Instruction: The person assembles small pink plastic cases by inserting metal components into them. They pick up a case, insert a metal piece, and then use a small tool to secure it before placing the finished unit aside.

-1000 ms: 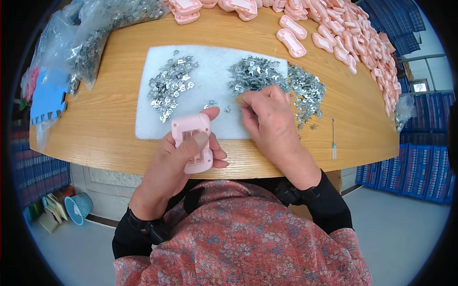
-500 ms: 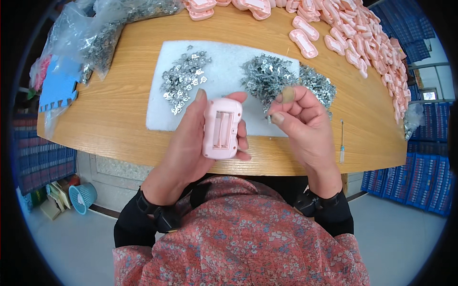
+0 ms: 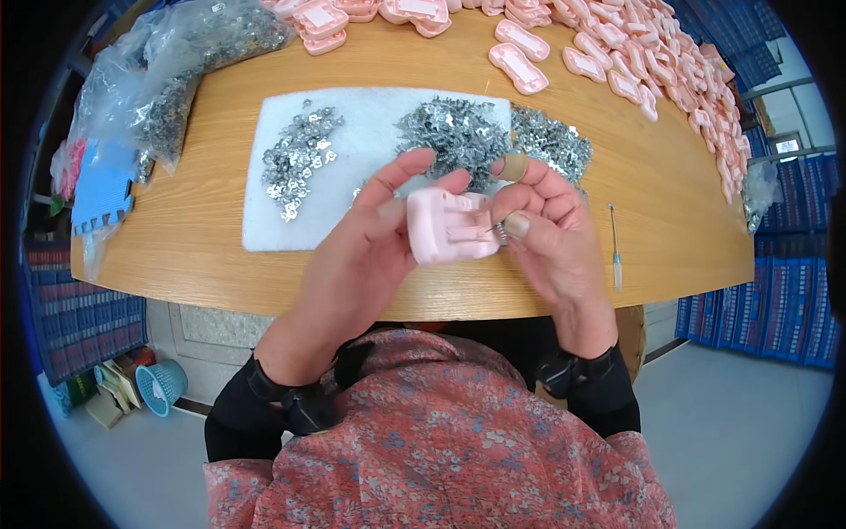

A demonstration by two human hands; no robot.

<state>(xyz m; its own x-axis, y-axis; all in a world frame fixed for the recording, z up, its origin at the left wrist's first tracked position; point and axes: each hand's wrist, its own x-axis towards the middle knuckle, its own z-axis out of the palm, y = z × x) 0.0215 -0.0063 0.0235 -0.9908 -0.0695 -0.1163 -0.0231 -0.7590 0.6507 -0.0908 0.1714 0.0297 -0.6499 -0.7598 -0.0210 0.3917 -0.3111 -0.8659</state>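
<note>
My left hand (image 3: 348, 251) is closed around a pale pink plastic housing (image 3: 426, 231), tilted with its two-slot battery compartment turned toward my right hand. Between thumb and forefinger, my right hand (image 3: 560, 234) pinches a small metal spring contact (image 3: 501, 232) at the compartment's right end; how far it sits inside is hidden by the fingers. A tan wrap covers one right fingertip. Behind the hands, a white foam sheet (image 3: 366, 115) carries a heap of spring contacts (image 3: 449, 132) and a looser pile of flat metal contacts (image 3: 301, 163).
Another metal heap (image 3: 555, 145) lies off the sheet's right edge. A thin tool (image 3: 615, 238) rests at right. Many pink housings (image 3: 634, 62) cover the far right. Plastic bags of metal parts (image 3: 167, 115) and a blue foam mat (image 3: 104, 185) lie left.
The pink housing has turned sideways, its compartment now toward the right hand. My right hand has brought the small spring contact against the housing. The view has shifted slightly.
</note>
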